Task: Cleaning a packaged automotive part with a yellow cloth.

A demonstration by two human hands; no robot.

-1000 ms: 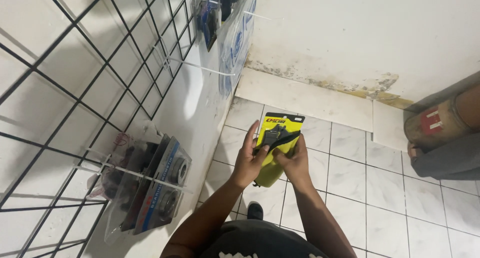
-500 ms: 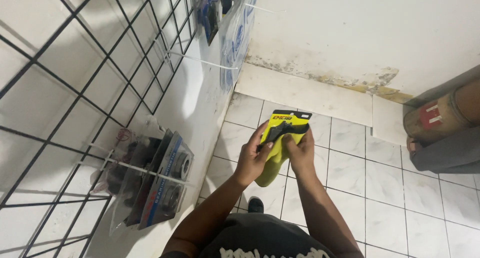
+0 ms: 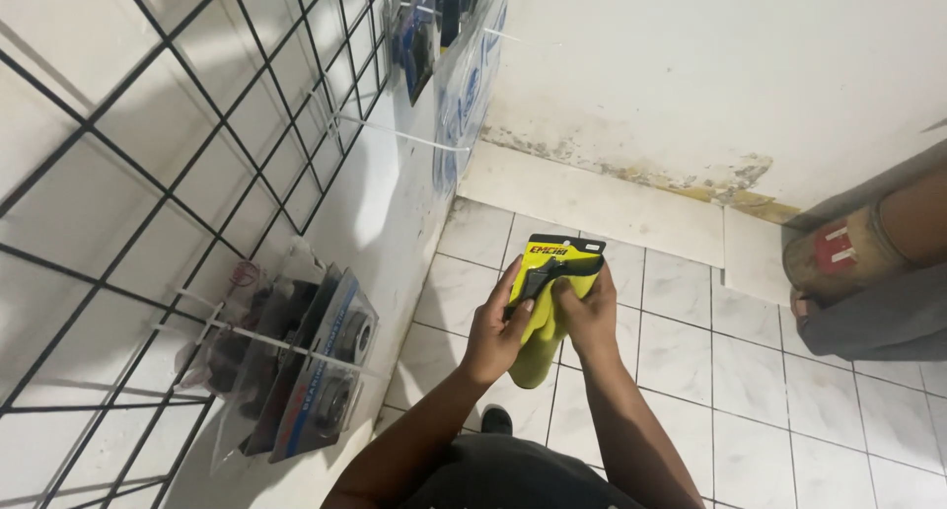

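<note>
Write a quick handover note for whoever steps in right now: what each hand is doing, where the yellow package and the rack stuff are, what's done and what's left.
Left hand: grips the left edge of the yellow package.
Right hand: grips its right side, thumb near the black strip at the top.
Package: held upright over the tiled floor, touching nothing else.
Wire rack on the left: clear-packed black parts hang from a hook low down, more packs higher up.
Done: package is in hand, off any hook.
Left: it is not yet hung or set down.

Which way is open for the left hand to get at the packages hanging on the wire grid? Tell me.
Probably reachable: the left hand grips the yellow package together with the right hand, but nothing stands between it and the hanging packages to its left.
</note>
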